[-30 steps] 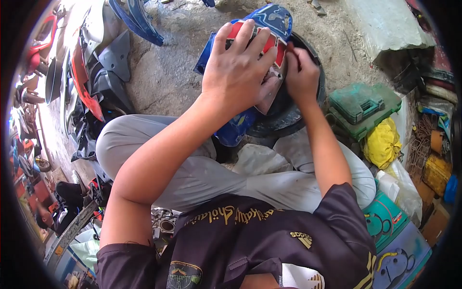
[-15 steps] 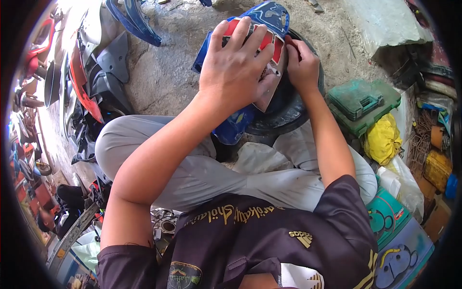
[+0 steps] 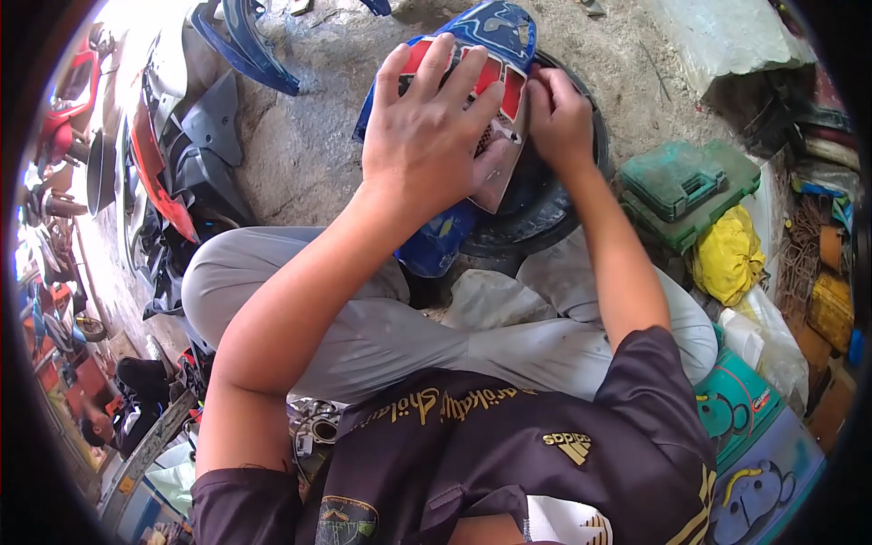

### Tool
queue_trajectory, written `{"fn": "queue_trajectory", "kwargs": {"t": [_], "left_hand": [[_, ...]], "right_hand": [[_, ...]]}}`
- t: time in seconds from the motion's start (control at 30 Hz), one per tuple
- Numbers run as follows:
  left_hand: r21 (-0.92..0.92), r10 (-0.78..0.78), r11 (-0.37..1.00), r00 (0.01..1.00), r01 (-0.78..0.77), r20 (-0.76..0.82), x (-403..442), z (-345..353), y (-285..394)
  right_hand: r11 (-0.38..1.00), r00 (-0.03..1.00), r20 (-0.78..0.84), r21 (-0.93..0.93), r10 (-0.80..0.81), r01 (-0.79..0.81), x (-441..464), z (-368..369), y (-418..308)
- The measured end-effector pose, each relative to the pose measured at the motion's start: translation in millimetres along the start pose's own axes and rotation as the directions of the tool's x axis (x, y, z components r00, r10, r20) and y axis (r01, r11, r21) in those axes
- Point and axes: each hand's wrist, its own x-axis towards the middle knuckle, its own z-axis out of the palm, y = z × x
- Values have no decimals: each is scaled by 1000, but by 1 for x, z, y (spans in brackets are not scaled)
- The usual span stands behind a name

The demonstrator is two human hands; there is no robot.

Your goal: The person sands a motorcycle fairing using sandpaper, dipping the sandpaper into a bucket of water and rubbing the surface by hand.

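Observation:
A blue plastic motorcycle body panel (image 3: pixel 509 25) with red and white stickers lies tilted over a black round basin (image 3: pixel 518 234). My left hand (image 3: pixel 422 136) rests on the panel's stickered face, its fingers spread and the thumb toward the right edge. At the panel's right edge is my right hand (image 3: pixel 561 118), with fingers curled and pressed together. What they pinch, if anything, is hidden. The lower blue part of the panel (image 3: pixel 436 243) shows below my left wrist.
Dark and red fairing pieces (image 3: pixel 159 173) lie on the left, with blue ones (image 3: pixel 241 50) at the top. A green tool case (image 3: pixel 677 186), yellow bag (image 3: pixel 729 254) and teal box (image 3: pixel 736 391) stand on the right. Another person (image 3: pixel 109 422) is at lower left.
My left hand and the panel have shifted slightly left in view. The right hand has moved a little left and down along the panel's edge.

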Motion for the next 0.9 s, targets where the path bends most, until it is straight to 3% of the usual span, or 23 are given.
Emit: {"fn": "queue_trajectory", "kwargs": {"t": [0.1,0.2,0.33,0.37,0.43,0.5,0.53,0.63,0.67,0.8,0.9], "left_hand": [[2,5,1000,1000,-5,-1,0,0,0],[-11,9,1000,1000,-9,-9,2,-1,0],[-27,30,999,999,-31,-21,-1,2,-2],[-13,27,1000,1000,-27,-16,1,1,-1],[15,13,1000,1000,-13,3,0,0,1],[-15,11,1000,1000,-11,6,-5,2,1],[-17,11,1000,1000,-10,7,-5,1,1],[-22,20,1000,1000,-20,1,-1,-1,0],[-20,16,1000,1000,-16,4,0,0,-1],[-15,19,1000,1000,-18,19,2,-1,0],[-20,14,1000,1000,-13,15,-1,-1,-1]], "right_hand": [[985,997,-62,168,46,-35,-19,4,-28],[996,997,-77,84,-9,15,9,4,-14],[987,985,-80,66,152,-147,-20,3,-41],[985,975,-166,111,151,-133,-28,9,-48],[973,965,-125,54,230,-225,-15,9,-43],[995,987,-131,46,89,-84,11,11,-24],[991,986,-98,33,136,-133,9,10,-25],[989,943,-304,106,134,-106,-38,20,-56],[982,939,-292,98,182,-160,-49,22,-57],[989,977,-160,61,142,-133,3,14,-31],[988,969,-195,62,152,-142,-15,12,-45]]}}
